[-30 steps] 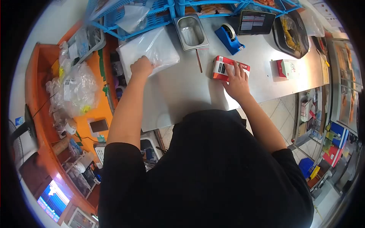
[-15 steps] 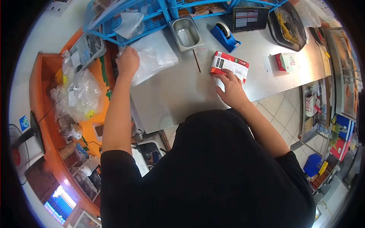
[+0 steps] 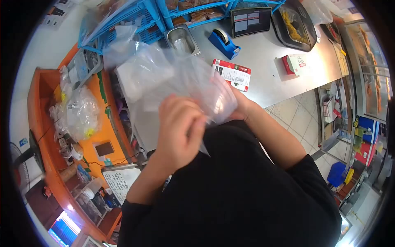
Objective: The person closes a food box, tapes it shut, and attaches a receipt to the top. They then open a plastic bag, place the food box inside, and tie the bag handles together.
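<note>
A clear plastic bag (image 3: pixel 193 74) is held up in front of my body, billowing and blurred by motion. My left hand (image 3: pixel 181 127) has its fingers curled at the bag's near edge. At the bag's right side, my right hand (image 3: pixel 240 105) grips it, its fingers partly hidden behind the film. Just beyond that hand, a red and white printed box (image 3: pixel 232 75) lies on the metal counter. More clear bags (image 3: pixel 129 80) lie flat at the counter's left end, partly covered by the raised one.
A blue tape dispenser (image 3: pixel 224 43), a metal container (image 3: pixel 181 40) and a tablet (image 3: pixel 251 21) stand at the back. On the right are a small red and white box (image 3: pixel 294 64) and a black tray (image 3: pixel 292 26) of yellow food. Blue racks (image 3: pixel 144 18) rise behind.
My left hand has come from the bag pile toward my body with a clear bag. The right hand has let go of the printed box and taken the bag's right side.
</note>
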`<state>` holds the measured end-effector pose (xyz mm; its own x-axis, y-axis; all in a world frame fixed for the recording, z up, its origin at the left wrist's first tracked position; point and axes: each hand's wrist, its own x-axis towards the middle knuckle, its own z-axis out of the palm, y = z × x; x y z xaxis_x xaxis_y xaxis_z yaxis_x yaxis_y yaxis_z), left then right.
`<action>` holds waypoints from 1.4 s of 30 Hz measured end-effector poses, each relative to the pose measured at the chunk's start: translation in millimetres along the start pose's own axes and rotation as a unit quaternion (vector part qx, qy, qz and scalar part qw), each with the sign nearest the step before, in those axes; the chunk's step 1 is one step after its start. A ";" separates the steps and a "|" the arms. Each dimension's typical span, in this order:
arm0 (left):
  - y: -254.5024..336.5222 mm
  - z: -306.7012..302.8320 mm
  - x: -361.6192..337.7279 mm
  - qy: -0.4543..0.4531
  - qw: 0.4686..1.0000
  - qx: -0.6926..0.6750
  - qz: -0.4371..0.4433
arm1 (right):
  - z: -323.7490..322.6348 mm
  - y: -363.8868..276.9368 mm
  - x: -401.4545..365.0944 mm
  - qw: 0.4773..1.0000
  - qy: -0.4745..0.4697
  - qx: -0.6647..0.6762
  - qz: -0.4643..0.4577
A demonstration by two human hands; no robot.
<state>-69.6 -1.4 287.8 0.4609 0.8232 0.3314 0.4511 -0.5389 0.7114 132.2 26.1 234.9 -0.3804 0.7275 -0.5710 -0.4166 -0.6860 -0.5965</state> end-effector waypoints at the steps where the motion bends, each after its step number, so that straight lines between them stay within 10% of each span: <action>1: 3.9 12.0 -3.4 0.005 1.000 0.002 -0.001 | -21.0 -3.6 20.4 0.991 -0.108 0.053 0.060; 10: 38.1 54.8 -6.6 -0.070 0.997 0.027 0.008 | -39.2 -26.6 7.1 0.946 -0.242 -0.215 -0.023; 12: 22.1 73.1 -15.5 0.143 0.985 0.069 -0.063 | -46.0 -32.5 -4.3 0.941 -0.252 -0.220 -0.057; 14: 13.1 80.3 -26.6 0.209 0.930 -0.065 -0.294 | -59.2 -35.6 -19.5 0.938 -0.269 -0.197 -0.094; 18: -19.6 118.5 -31.9 0.229 0.895 -0.190 -0.334 | -105.2 -58.1 -61.4 0.901 -0.309 -0.277 -0.128; 25: 32.4 213.7 1.9 0.016 0.902 -0.323 -0.286 | -196.3 -107.9 -119.2 0.802 -0.328 -0.489 -0.099; 33: 60.0 248.2 -1.9 -0.065 0.859 -0.351 -0.366 | -266.9 -122.4 -95.2 0.851 -0.306 -0.418 -0.088; 38: 76.2 259.4 -5.0 0.062 0.935 -0.042 -0.347 | -267.2 -128.4 -84.2 0.872 -0.229 -0.432 -0.026; 42: 90.0 271.3 -5.4 0.228 0.883 -0.186 -0.366 | -276.4 -111.3 -82.0 0.794 -0.159 -0.556 -0.187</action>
<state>175.8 -102.8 182.0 -0.2438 0.9586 -0.1474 0.1789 0.1939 0.9646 437.9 39.7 192.2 -0.6642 0.7276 -0.1716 0.3705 0.1210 -0.9209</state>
